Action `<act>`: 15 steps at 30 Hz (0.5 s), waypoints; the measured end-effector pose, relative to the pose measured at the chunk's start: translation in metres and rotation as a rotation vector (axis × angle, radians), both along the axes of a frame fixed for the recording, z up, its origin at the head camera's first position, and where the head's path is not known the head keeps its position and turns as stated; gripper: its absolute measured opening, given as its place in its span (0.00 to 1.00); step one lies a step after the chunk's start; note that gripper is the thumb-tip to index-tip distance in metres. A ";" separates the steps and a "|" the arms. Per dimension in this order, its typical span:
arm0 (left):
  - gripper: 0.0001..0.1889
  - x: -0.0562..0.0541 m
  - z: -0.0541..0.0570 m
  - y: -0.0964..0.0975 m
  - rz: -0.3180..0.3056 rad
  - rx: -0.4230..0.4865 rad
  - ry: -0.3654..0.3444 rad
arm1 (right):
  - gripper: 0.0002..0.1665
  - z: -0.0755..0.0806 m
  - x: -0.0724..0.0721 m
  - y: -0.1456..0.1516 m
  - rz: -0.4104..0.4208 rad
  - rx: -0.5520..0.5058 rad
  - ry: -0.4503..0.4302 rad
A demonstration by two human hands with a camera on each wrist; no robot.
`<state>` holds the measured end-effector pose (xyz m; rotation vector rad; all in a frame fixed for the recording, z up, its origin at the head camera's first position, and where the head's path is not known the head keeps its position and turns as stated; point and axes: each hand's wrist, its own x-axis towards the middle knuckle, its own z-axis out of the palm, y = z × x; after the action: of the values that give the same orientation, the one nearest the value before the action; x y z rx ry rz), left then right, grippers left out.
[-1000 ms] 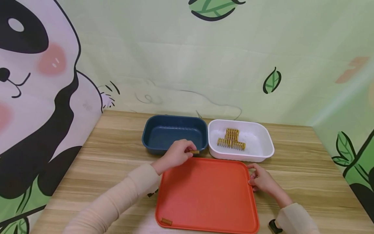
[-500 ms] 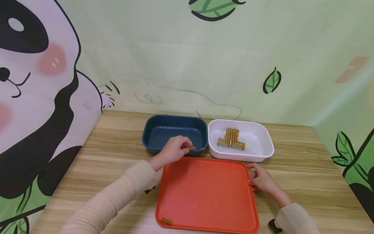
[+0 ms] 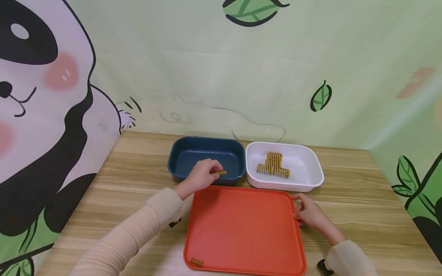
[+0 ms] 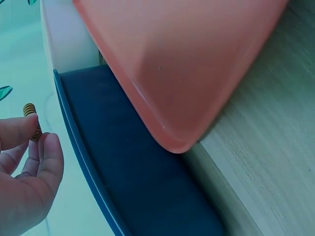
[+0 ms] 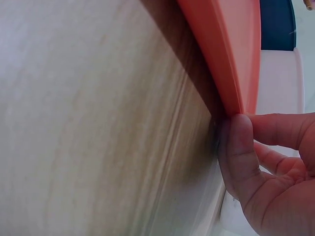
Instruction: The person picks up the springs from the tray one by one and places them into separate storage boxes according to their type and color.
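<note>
My left hand pinches a small golden coil spring above the near side of the dark blue bin. In the left wrist view, the spring sticks up between thumb and fingertips. My right hand grips the right edge of the orange-red tray near its far corner; the right wrist view has the thumb and forefinger meeting at that corner. Another spring lies in the tray's near left corner. Nothing is visible inside the blue bin, though the left hand hides part of it.
Right of the blue bin and close against it stands a white bin with several golden springs inside. Both bins sit behind the tray on a wooden table. A printed cloth with a panda and leaves hangs behind.
My left hand has moved left and slightly farther away with the spring, from the gap by the tray's far edge to over the blue bin. The right hand and tray have stayed put.
</note>
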<state>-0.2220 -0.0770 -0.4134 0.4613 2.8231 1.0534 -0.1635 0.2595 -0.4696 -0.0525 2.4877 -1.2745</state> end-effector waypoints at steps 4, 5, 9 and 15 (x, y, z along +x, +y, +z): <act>0.07 -0.002 -0.001 -0.003 0.014 0.002 -0.010 | 0.31 -0.002 0.000 0.001 -0.002 0.000 -0.007; 0.07 -0.002 -0.001 -0.003 0.017 0.003 -0.009 | 0.31 -0.002 0.000 0.001 -0.002 -0.001 -0.009; 0.07 -0.004 -0.003 -0.006 0.018 0.000 0.003 | 0.31 -0.003 -0.001 0.001 -0.002 -0.010 -0.013; 0.07 -0.010 -0.007 -0.010 0.017 -0.015 0.033 | 0.31 -0.003 -0.001 0.002 -0.004 -0.009 -0.014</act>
<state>-0.2316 -0.0869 -0.4202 0.4583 2.8662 1.0366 -0.1647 0.2611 -0.4725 -0.0405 2.4718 -1.2829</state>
